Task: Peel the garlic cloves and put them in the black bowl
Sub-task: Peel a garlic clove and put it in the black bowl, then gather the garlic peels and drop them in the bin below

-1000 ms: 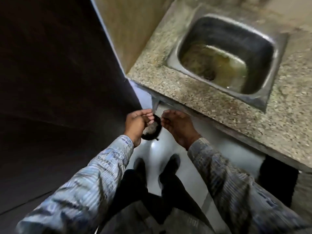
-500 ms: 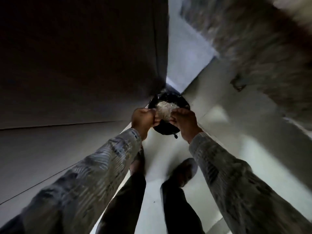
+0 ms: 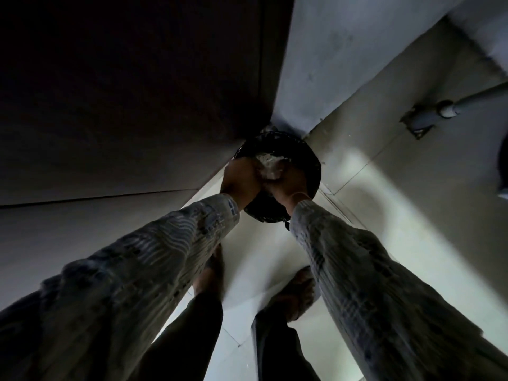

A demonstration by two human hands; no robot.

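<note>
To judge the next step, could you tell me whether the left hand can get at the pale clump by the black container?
Probably yes: the left hand sits right against the pale clump over the black container, with the right hand on its other side and nothing between.

We see left hand (image 3: 241, 177) and right hand (image 3: 290, 185) hold a pale clump (image 3: 268, 166) above black round container (image 3: 312, 171), floor (image 3: 384, 215) corner, dim.

Dim overall. The brightest patch lies on the floor (image 3: 412, 229) at right, crossed by soft shadows; the left wall (image 3: 123, 92) sinks to near black. The left hand (image 3: 242, 177) and right hand (image 3: 288, 185), gripping a pale clump (image 3: 270, 166), are silhouettes. Sleeves (image 3: 143, 270) and feet (image 3: 299, 292) smear with motion blur.
</note>
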